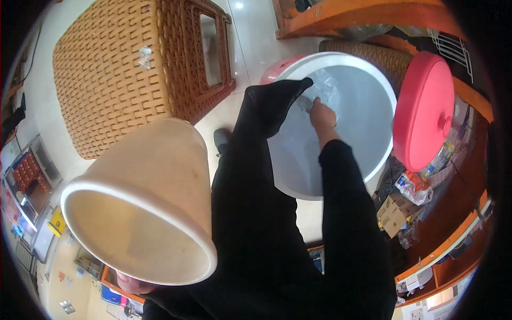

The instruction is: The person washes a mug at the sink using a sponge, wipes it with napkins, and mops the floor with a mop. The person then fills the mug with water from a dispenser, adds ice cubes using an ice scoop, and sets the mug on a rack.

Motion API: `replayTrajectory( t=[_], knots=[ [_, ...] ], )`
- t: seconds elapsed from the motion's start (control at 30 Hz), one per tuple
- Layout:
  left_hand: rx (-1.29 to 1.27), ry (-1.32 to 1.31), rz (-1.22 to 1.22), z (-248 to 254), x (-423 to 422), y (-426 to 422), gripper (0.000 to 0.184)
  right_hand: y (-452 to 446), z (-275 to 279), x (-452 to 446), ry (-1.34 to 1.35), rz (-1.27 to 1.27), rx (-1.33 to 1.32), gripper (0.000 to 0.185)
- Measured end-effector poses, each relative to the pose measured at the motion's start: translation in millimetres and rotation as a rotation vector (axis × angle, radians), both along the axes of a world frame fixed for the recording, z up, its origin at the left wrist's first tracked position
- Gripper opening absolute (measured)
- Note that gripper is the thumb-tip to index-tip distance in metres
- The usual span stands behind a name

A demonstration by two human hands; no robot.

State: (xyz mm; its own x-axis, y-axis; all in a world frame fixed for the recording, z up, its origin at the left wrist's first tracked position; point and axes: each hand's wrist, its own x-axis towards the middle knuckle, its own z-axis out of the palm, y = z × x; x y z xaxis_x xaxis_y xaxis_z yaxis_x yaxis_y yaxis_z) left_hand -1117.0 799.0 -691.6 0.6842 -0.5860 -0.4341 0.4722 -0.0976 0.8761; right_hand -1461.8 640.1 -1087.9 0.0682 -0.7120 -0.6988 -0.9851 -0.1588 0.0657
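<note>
A cream plastic bucket (pixel 154 170) is tilted on the left with its mouth toward me. Under its rim, part of my left hand (pixel 133 284) shows, closed against it; the bucket hides most of the fingers. My right hand (pixel 324 120) reaches inside a large white-walled tub (pixel 368 117) with a pinkish outside. Its fingers close on a greyish, see-through item (pixel 305 104) whose kind I cannot make out. Clear, shiny material (pixel 326 88) lies by the tub's far inner wall. A black-clothed leg (pixel 256 122) extends beside the tub and partly covers its rim.
A brown woven-pattern stool (pixel 112 80) stands at the upper left. The pink round lid (pixel 424 112) leans upright right of the tub. Orange shelving (pixel 453 202) curves along the right, with a cardboard box (pixel 392 216) and plastic packets near it. A dark shoe (pixel 221 140) is on the floor.
</note>
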Motion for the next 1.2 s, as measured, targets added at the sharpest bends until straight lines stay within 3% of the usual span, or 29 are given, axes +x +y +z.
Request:
replayTrajectory(
  t=[0.17,0.27,0.37,0.47,0.7,0.8,0.97,1.1,1.2],
  knots=[
    [0.025,-0.019,0.012,-5.8,0.8,0.2,0.048,-18.6,12.5,-2.0,-0.079,0.127,0.111,0.025],
    [0.029,-0.021,0.008,-10.0,-2.8,-2.5,0.049,3.8,-17.9,29.6,-0.029,-0.108,-0.032,0.026],
    [0.034,-0.036,-0.002,-10.4,-2.6,-6.5,0.050,32.9,-26.2,38.6,-0.246,-0.057,-0.046,0.027],
    [0.045,-0.045,-0.006,-8.6,-5.9,-8.0,0.051,28.4,-22.1,61.0,-0.285,-0.202,0.111,0.028],
    [0.041,-0.039,0.009,-1.8,-11.7,-5.8,0.054,44.5,-39.2,45.6,-0.475,-0.311,0.155,0.038],
    [0.027,-0.028,0.013,7.7,-16.1,-5.3,0.055,62.4,-58.8,27.1,-0.705,-0.230,0.105,0.038],
    [-0.006,-0.022,0.026,33.6,-20.4,-4.4,0.056,82.5,-42.9,14.8,-0.747,-0.251,0.323,0.037],
    [-0.038,0.001,0.020,57.5,-29.0,-5.7,0.058,73.5,-14.9,7.9,-0.915,-0.685,0.659,0.039],
    [-0.072,0.030,0.006,73.9,-32.9,-9.0,0.059,54.5,41.2,-6.1,-0.843,-0.520,0.557,0.040]
  ],
)
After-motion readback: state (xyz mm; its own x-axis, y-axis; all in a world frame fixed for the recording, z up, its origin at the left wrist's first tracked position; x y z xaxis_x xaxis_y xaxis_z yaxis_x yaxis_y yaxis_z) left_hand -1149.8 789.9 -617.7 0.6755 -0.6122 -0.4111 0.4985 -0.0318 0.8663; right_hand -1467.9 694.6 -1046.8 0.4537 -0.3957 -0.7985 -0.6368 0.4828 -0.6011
